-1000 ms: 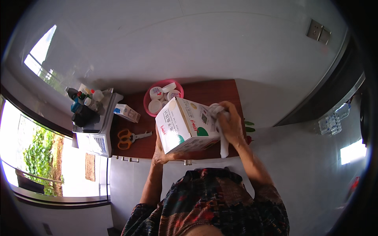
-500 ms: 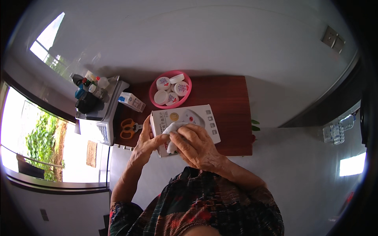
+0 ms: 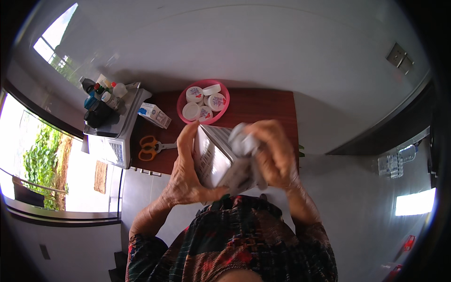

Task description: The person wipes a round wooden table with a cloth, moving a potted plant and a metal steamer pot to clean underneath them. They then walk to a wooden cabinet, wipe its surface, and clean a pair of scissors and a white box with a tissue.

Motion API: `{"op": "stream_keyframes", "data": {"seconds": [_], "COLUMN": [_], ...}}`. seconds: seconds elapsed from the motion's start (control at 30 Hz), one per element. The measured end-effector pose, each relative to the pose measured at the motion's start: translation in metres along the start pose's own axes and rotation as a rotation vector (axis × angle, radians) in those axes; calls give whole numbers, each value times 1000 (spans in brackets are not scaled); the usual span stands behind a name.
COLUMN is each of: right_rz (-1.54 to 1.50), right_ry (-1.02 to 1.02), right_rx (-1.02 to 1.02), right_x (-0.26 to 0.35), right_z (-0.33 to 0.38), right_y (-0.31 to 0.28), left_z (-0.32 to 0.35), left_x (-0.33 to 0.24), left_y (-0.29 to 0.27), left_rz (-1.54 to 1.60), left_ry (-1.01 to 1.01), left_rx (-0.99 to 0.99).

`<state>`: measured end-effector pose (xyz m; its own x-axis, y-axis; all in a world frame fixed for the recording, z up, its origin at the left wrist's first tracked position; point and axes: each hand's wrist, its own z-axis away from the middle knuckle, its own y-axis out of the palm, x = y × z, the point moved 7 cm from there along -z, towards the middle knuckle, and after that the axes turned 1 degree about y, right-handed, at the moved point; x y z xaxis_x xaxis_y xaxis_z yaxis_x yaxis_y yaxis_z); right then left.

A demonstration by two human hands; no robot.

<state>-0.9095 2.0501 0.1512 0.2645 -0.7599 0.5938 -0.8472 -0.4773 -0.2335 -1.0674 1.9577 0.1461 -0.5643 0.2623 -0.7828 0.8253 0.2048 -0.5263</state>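
A white cardboard box [image 3: 210, 162] is tilted up in front of me, above the near side of the table. My left hand [image 3: 182, 177] grips it along the left, thumb low and fingers at the upper edge. A crumpled grey-white cloth [image 3: 242, 142] is bunched in my right hand [image 3: 276, 155], pressed to the box's right-hand part. Motion smears this hand and the cloth. To the left of the box lie scissors [image 3: 159, 146] with orange handles, their blades pointing toward my left hand. The underside of the box is hidden.
A pink basin [image 3: 180, 105] full of round white tubs [image 3: 191, 111] stands at the back of the red-brown table [image 3: 268, 105]. Left of it are a small white carton [image 3: 154, 116] and a grey scale-like machine [image 3: 123, 134] with several bottles [image 3: 111, 101] on top. The wall rises behind.
The box was lying flat with its printed top up; now it is lifted and turned in my left hand. My right hand has moved right with the cloth, away from my left fingers.
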Motion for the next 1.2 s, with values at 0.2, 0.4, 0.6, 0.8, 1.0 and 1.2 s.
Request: {"op": "stream_keyframes", "data": {"seconds": [0.2,0.4,0.6,0.8,1.0,1.2], "right_rz": [26,373,296,-64,238,-110], "right_ry": [154,501,145,-106,171,830], "right_rx": [127,150,84,260,212,55], "right_x": [4,-70,-15,53,-43,-118], "right_z": [14,57,38,-14,-16,46], "right_y": [32,-1,11,64,52,19], "left_z": [21,36,36,38,36,32], "left_x": [-17,-13,-5,3,1,-6], "left_y": [10,9,7,10,4,5], "left_rz": [-42,-18,-40,219,-30,-112], "left_ry": [260,241,157,79,52,279], "left_rx": [4,24,72,67,84,17]}}
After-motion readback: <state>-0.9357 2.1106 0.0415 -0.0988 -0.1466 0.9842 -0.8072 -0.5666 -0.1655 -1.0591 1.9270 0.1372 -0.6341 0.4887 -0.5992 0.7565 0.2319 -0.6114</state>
